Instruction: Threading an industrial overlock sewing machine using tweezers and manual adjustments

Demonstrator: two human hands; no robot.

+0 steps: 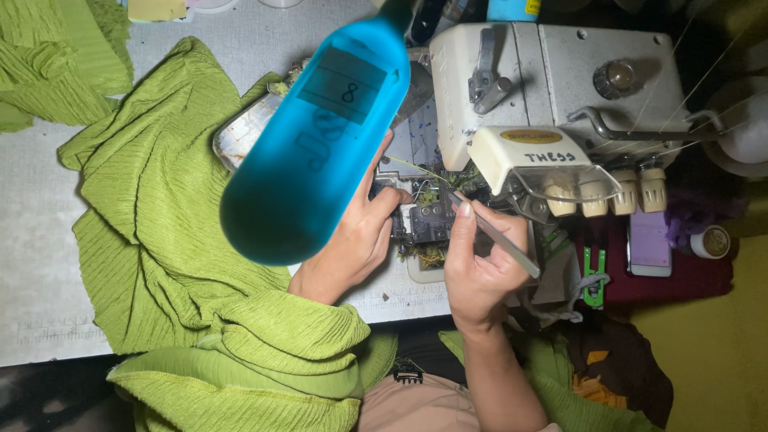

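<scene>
My right hand (pixel 478 264) grips slim metal tweezers (pixel 492 236), their tips pointing at the dark needle and looper area (pixel 430 218) of a cream overlock sewing machine (pixel 552 80). My left hand (pixel 356 240) rests just left of that area, fingers curled against the machine's front. A thin yellow-green thread (pixel 416 170) runs above the needle area. A blue bottle-shaped object (pixel 320 144) hangs blurred close to the camera and hides part of my left hand and the table.
Ribbed green fabric (pixel 176 240) is heaped over the grey table (pixel 32 224) at left and into my lap. More green fabric (pixel 56 56) lies top left. A phone (pixel 649 244) and green clippers (pixel 593 276) lie right of the machine.
</scene>
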